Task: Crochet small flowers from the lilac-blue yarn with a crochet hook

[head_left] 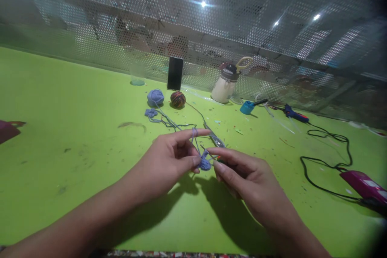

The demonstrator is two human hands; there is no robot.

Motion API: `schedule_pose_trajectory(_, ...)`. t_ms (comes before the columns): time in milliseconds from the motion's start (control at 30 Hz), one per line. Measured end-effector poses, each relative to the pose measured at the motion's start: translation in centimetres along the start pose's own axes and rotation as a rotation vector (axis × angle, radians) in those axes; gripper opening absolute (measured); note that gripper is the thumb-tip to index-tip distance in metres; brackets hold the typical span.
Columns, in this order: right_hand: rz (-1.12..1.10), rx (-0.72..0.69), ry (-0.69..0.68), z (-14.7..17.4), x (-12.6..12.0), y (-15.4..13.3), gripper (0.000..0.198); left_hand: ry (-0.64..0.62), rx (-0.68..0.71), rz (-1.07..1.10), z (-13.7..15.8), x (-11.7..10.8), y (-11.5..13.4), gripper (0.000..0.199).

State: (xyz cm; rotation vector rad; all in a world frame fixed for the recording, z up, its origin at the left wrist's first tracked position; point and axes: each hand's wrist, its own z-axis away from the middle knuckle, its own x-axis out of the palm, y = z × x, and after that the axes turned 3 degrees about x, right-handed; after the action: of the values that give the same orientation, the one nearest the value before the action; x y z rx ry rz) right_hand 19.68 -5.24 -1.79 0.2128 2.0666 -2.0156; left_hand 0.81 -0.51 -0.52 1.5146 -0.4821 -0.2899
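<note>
A small lilac crochet piece (205, 163) is pinched between the thumb and fingers of my left hand (173, 155). Lilac yarn loops around that hand's outstretched index finger and runs back toward a lilac yarn ball (155, 97). My right hand (244, 171) grips a crochet hook (208, 152), its thin tip at the top of the piece and most of its handle hidden by the fingers. Beside the ball lies a finished-looking lilac crocheted flower (150, 113). A dark multicoloured yarn ball (178, 99) sits to its right, its strand trailing toward a grey cutter-like tool (215, 136) beyond my hands.
A phone (175, 73) stands upright near the perforated metal screen (193, 28). Further right are a pale bottle (224, 86), a blue pot (247, 107), a blue glue gun (296, 113) and a magenta power strip (364, 185) with a black cord across the green table (75, 129).
</note>
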Motion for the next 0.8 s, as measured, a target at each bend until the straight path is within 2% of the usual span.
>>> schedule_pose_trajectory(167, 0.064, 0.04, -0.029, -0.16, -0.11, -0.18, 0.033, -0.067, 0.007, -0.035, -0.01, -0.32, -0.14, 0.067)
schedule_pose_trajectory(433, 0.352, -0.084, 0.045, 0.3, 0.02, -0.61, 0.034, -0.035, -0.036, -0.059, -0.14, -0.85, 0.02, 0.072)
schedule_pose_trajectory(800, 0.351, -0.124, 0.025, 0.31, 0.13, -0.93, 0.032, -0.032, -0.069, -0.109, -0.22, -0.4, 0.2, 0.07)
